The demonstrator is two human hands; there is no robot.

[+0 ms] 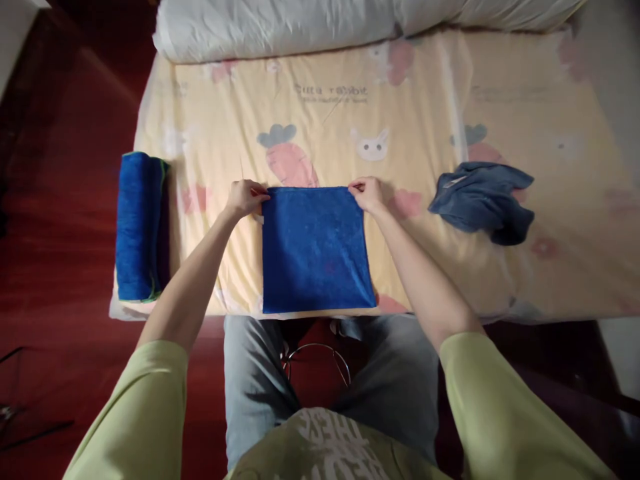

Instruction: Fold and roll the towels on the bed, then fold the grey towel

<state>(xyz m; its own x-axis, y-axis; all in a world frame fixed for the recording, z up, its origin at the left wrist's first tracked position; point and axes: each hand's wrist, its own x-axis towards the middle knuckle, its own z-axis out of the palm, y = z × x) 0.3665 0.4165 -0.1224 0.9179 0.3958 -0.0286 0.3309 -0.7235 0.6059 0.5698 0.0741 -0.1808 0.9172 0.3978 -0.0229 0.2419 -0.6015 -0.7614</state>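
A blue towel [315,250] lies flat in a near-square on the bed, right in front of me. My left hand [245,198] pinches its far left corner between thumb and fingers. At the far right corner, my right hand [367,194] grips the cloth the same way. The far edge runs straight between both hands. A small white tag shows at the towel's left edge, just below my left hand. Slight creases cross the near right corner.
A rolled blue towel with green edging [135,227] rests at the bed's left edge. To the right lies a crumpled grey-blue cloth [483,200]. A white rolled quilt [280,27] spans the far side of the yellow patterned sheet [330,147].
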